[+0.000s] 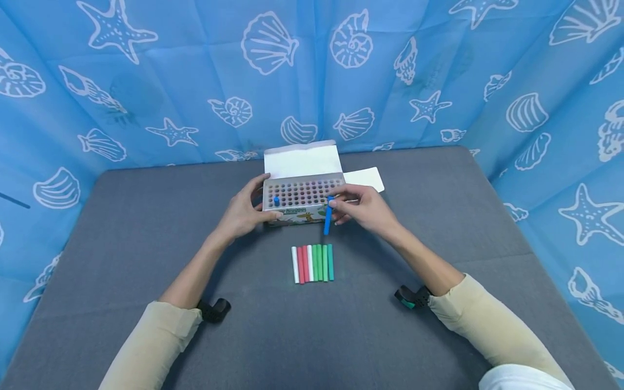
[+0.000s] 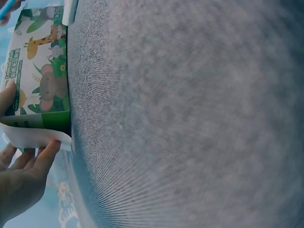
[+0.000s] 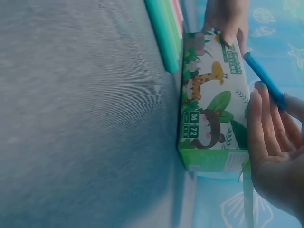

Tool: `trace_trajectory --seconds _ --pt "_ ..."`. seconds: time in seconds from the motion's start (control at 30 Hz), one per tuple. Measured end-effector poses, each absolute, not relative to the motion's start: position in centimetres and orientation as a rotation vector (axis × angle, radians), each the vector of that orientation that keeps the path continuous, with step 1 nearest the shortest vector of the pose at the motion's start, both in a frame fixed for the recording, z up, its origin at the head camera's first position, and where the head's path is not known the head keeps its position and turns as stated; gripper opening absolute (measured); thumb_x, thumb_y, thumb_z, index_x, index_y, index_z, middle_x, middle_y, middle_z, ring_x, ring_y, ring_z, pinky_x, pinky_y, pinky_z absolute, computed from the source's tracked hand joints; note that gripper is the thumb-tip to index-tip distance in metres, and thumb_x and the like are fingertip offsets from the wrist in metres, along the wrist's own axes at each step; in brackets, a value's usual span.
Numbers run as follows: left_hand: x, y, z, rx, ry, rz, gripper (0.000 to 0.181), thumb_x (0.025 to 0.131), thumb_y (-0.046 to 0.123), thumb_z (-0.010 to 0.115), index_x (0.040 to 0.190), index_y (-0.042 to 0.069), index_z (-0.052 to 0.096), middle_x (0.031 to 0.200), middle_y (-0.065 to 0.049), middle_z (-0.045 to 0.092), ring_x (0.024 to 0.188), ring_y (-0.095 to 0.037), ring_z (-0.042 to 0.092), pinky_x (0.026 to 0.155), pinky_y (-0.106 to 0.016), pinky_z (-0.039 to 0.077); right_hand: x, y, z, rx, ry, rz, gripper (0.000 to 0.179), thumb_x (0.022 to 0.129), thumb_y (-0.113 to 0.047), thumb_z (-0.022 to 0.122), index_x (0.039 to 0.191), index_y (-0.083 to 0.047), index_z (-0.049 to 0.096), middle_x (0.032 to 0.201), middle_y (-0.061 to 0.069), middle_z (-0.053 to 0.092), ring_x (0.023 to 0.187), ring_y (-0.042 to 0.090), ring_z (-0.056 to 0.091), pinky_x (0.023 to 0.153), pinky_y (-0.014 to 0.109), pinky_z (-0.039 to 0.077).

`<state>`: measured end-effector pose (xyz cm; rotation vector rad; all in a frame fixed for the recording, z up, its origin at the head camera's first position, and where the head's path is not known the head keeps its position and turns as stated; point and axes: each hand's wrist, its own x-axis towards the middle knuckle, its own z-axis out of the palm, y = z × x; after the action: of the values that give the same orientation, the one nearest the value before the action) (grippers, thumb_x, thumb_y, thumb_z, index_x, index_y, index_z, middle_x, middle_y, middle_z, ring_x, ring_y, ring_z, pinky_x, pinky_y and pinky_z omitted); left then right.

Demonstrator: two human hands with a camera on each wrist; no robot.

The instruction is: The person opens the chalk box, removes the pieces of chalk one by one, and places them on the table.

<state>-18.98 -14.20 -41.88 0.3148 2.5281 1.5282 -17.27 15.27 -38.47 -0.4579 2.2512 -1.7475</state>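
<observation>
A printed chalk box (image 1: 304, 215) stands on the table with its lid (image 1: 302, 161) raised at the back, showing a tray full of round holes. One blue chalk stick (image 1: 276, 201) pokes up from a hole near the front left. My left hand (image 1: 242, 212) grips the box's left end, thumb on the front face, other fingers against the side flap (image 2: 35, 136). Above the box's front right corner, my right hand (image 1: 365, 208) pinches another blue chalk (image 1: 327, 219) between thumb and fingers, its lower end tilted out in front of the box.
In front of the box lies a row of white, red and green chalk sticks (image 1: 319, 263), side by side. A white side flap (image 1: 365, 178) sticks out at the box's right. The grey table (image 1: 161, 227) ends at a blue shell-patterned curtain (image 1: 292, 81).
</observation>
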Motion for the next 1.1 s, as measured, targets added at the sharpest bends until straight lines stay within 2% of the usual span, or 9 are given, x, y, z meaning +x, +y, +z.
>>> trace_trajectory --seconds 0.1,0.27,0.5,0.67,0.97,1.1 --pt "-18.9 -14.2 -41.9 0.312 2.527 1.534 0.094 0.083 0.015 0.083 0.158 0.017 0.026 0.157 -0.011 0.032 0.146 -0.031 0.030 0.114 -0.043 0.042 -16.8 15.6 -38.6 -0.447 2.231 -1.735 0.028 0.097 -0.006 0.064 0.122 0.006 0.064 0.093 0.020 0.070 0.078 0.031 0.071 0.076 0.056 0.061" --pt "-19.0 -14.2 -41.9 0.307 2.527 1.532 0.094 0.083 0.015 0.083 0.158 0.017 0.026 0.157 -0.011 0.033 0.146 -0.031 0.030 0.114 -0.043 0.042 -16.2 16.4 -39.0 -0.416 2.213 -1.707 0.028 0.098 -0.008 0.064 0.123 0.005 0.064 0.094 0.019 0.070 0.079 0.029 0.071 0.074 0.046 0.064" --pt "-19.0 -14.2 -41.9 0.289 2.528 1.528 0.094 0.083 0.013 0.083 0.158 0.018 0.027 0.156 -0.011 0.034 0.145 -0.029 0.032 0.113 -0.042 0.042 -15.1 17.2 -40.3 -0.413 2.185 -1.695 0.032 0.097 -0.009 0.065 0.124 0.007 0.063 0.094 0.018 0.070 0.079 0.027 0.070 0.074 0.050 0.063" --pt "-19.1 -14.1 -41.9 0.292 2.527 1.523 0.094 0.083 0.014 0.083 0.158 0.019 0.027 0.157 -0.011 0.034 0.145 -0.030 0.032 0.113 -0.042 0.042 -14.2 17.6 -41.3 -0.368 2.203 -1.703 0.034 0.096 -0.014 0.068 0.124 0.004 0.066 0.093 0.017 0.071 0.079 0.030 0.070 0.073 0.046 0.064" --pt "-19.0 -14.0 -42.0 0.288 2.516 1.529 0.094 0.083 0.015 0.083 0.158 0.019 0.026 0.157 -0.010 0.033 0.145 -0.029 0.032 0.114 -0.042 0.042 -13.2 18.1 -42.3 -0.256 2.146 -1.667 0.032 0.096 -0.010 0.068 0.125 0.001 0.066 0.098 0.018 0.070 0.077 0.025 0.070 0.069 0.044 0.064" --pt "-19.0 -14.1 -41.9 0.280 2.518 1.526 0.094 0.083 0.014 0.083 0.158 0.019 0.026 0.157 -0.011 0.033 0.145 -0.030 0.032 0.113 -0.042 0.042 -13.1 18.0 -42.5 -0.224 2.151 -1.634 0.028 0.095 -0.009 0.068 0.121 0.000 0.069 0.096 0.017 0.070 0.077 0.025 0.070 0.068 0.041 0.064"
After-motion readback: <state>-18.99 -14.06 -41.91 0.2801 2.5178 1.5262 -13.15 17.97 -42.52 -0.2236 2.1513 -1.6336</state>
